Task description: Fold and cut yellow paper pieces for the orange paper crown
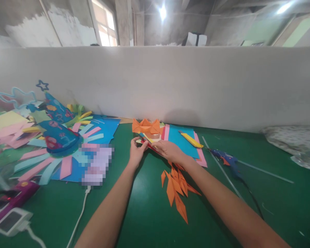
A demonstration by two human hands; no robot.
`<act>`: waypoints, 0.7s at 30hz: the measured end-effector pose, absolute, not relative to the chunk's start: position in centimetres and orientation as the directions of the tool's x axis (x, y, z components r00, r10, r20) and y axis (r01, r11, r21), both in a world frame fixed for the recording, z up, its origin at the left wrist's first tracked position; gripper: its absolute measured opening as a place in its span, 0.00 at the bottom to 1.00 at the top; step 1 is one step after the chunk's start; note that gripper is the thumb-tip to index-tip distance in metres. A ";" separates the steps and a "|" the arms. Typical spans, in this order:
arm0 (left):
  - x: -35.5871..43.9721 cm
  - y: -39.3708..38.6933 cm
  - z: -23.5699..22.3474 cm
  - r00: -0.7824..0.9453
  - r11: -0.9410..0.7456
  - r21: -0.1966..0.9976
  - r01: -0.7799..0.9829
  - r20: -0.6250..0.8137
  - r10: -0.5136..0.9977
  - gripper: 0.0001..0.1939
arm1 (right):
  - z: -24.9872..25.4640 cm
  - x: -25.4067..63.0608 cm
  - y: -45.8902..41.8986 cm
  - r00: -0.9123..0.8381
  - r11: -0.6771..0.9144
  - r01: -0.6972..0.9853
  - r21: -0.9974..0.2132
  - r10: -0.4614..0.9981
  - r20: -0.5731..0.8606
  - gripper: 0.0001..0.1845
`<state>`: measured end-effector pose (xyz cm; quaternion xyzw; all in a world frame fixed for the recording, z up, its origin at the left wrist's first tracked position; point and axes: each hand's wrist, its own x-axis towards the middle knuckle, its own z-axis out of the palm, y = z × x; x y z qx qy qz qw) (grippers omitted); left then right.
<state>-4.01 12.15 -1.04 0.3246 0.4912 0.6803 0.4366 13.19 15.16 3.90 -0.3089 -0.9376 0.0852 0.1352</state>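
Observation:
At the middle of the table, both hands meet over a small bundle of coloured paper (154, 136) with red, yellow and white edges. My left hand (137, 151) pinches its near left edge between thumb and fingers. From the right, my right hand (169, 151) has its fingers closed on the same paper, and they hide part of it. Just behind stands a folded orange paper piece (146, 126) with pointed tips. Several folded orange paper pieces (174, 186) lie loose in front of my right wrist.
Right of the hands, a yellow utility knife (192, 140) rests on blue and pink sheets (177, 137). Farther right lie a blue glue gun (226, 159) and clear glue sticks (266, 171). Decorated blue cone hats (59, 137) with paper strips crowd the left. A white cable (79, 218) crosses the near left.

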 end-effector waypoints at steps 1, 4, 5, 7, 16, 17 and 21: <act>-4.0 12.2 -1.1 -0.410 -0.135 0.952 -0.275 0.011 0.912 0.24 | 3.9 13.2 15.2 -0.779 0.802 0.539 -0.257 0.591 0.208 0.17; -4.1 12.1 -1.1 -0.396 -0.132 0.947 -0.294 0.006 0.918 0.24 | 3.9 13.2 15.5 -0.790 0.817 0.499 -0.288 0.566 0.236 0.18; -4.2 12.1 -1.1 -0.382 -0.130 0.943 -0.307 0.004 0.924 0.23 | 3.8 13.2 15.5 -0.789 0.818 0.493 -0.295 0.564 0.245 0.19; -4.4 11.9 -1.0 -0.348 -0.125 0.933 -0.339 -0.001 0.938 0.22 | 3.6 13.1 15.7 -0.782 0.816 0.491 -0.304 0.567 0.260 0.19; -5.1 11.7 -1.3 -0.257 -0.076 0.900 -0.429 -0.041 0.966 0.22 | 3.7 12.4 15.4 -0.733 0.775 0.549 -0.314 0.627 0.264 0.11; -5.2 11.7 -1.3 -0.254 -0.070 0.900 -0.431 -0.047 0.966 0.23 | 3.8 12.3 15.3 -0.720 0.762 0.564 -0.318 0.642 0.262 0.10; -5.2 11.7 -1.2 -0.253 -0.058 0.902 -0.428 -0.059 0.966 0.25 | 4.0 12.1 15.3 -0.659 0.703 0.622 -0.344 0.708 0.255 0.09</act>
